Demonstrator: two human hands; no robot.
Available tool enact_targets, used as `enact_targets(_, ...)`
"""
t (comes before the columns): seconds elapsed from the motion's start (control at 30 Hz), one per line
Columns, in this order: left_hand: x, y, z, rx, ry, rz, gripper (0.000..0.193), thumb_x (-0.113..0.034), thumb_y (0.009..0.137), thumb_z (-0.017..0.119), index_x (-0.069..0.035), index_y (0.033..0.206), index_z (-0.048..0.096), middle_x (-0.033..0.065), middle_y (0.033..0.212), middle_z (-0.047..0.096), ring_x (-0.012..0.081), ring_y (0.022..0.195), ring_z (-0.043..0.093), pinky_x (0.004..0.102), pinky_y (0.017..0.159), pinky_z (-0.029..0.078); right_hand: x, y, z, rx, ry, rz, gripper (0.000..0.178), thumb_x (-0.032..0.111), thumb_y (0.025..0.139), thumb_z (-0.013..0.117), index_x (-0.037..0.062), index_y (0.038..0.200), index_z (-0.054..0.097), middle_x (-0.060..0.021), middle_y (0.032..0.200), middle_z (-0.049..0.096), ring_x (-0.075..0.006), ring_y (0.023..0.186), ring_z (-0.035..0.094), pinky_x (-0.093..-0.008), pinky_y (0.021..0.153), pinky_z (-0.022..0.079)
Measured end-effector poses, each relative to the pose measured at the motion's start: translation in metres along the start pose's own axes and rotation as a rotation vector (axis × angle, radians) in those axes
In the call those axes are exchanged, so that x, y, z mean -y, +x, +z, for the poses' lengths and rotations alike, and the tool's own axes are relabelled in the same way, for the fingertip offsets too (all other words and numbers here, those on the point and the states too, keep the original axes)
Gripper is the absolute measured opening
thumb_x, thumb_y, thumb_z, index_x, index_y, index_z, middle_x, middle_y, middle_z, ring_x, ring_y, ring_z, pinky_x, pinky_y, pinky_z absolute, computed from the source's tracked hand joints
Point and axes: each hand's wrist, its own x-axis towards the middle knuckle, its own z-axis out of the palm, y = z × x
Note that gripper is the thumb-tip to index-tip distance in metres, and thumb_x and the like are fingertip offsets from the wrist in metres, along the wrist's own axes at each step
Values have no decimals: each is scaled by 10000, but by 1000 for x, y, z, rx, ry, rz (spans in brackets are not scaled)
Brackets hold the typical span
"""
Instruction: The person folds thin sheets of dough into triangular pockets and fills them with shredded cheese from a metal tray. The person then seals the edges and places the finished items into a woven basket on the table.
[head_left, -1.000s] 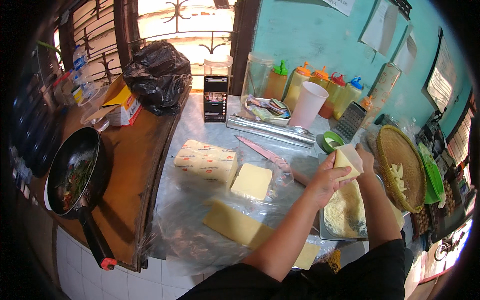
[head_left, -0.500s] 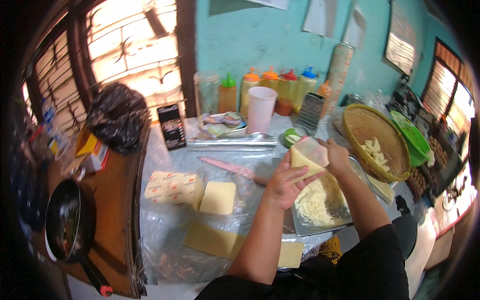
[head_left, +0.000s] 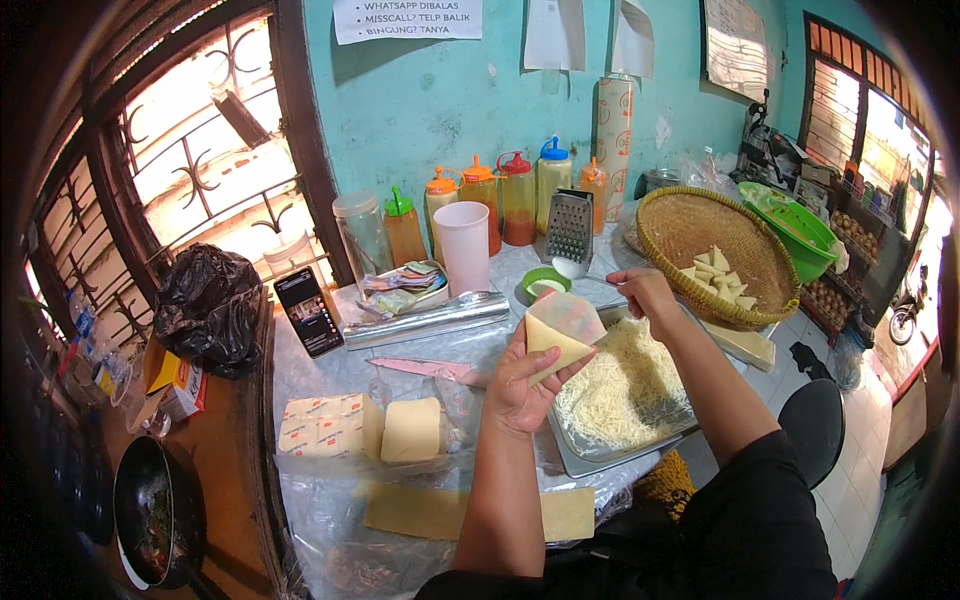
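Note:
My left hand (head_left: 522, 380) holds a folded triangular pastry wrapper (head_left: 552, 352), thumb on its front. A pale pinkish flap shows at the wrapper's upper side. Further right, my right hand (head_left: 646, 294) is closed on the thin handle of a spoon (head_left: 568, 268). The spoon's pale bowl is over or at the rim of a small green bowl (head_left: 541, 283) with white contents. Below my hands sits a metal tray (head_left: 582, 464) of pale shreds like grated cheese (head_left: 622, 392). A pink knife (head_left: 420, 367) lies left of my left hand.
A printed-wrapped block (head_left: 325, 425), a pale square stack (head_left: 411, 430) and a dough strip (head_left: 415, 510) lie left and near. Behind are a phone (head_left: 308, 312), foil roll (head_left: 430, 321), pink cup (head_left: 462, 245), sauce bottles (head_left: 517, 200) and grater (head_left: 570, 228). A woven tray (head_left: 665, 215) holds pale triangles.
My right hand has moved away from the pastry wrapper and now holds the spoon by the green bowl. The left hand still holds the wrapper. The head view has shifted right.

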Motion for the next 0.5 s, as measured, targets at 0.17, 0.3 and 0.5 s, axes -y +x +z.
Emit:
enact_targets(0.17, -2, 4, -9, -107, 44, -5, 650, 75, 775, 527, -105, 1366, 325, 146, 1290, 444, 324, 1173, 481, 472, 972, 448, 23, -39, -8, 22, 142, -107, 303, 20, 751, 508, -32, 1028, 622, 1, 585, 444, -95, 475, 381, -230, 462, 296)
enact_targets(0.3, -4, 3, -12, -151, 54, 24, 645, 78, 773, 524, -100, 1363, 331, 149, 1288, 445, 333, 1181, 470, 480, 969, 449, 25, -75, -18, 135, 193, -148, 324, 17, 738, 514, -56, 1039, 607, -5, 649, 490, -81, 519, 405, -213, 494, 318)
enact_targets(0.5, -5, 1, -9, -82, 89, -1, 668, 70, 761, 528, -82, 1373, 309, 161, 1312, 427, 347, 1204, 447, 495, 994, 418, 24, -96, -25, 159, 160, -196, 311, 18, 734, 513, -61, 1014, 625, -16, 699, 536, -81, 535, 403, -208, 506, 321)
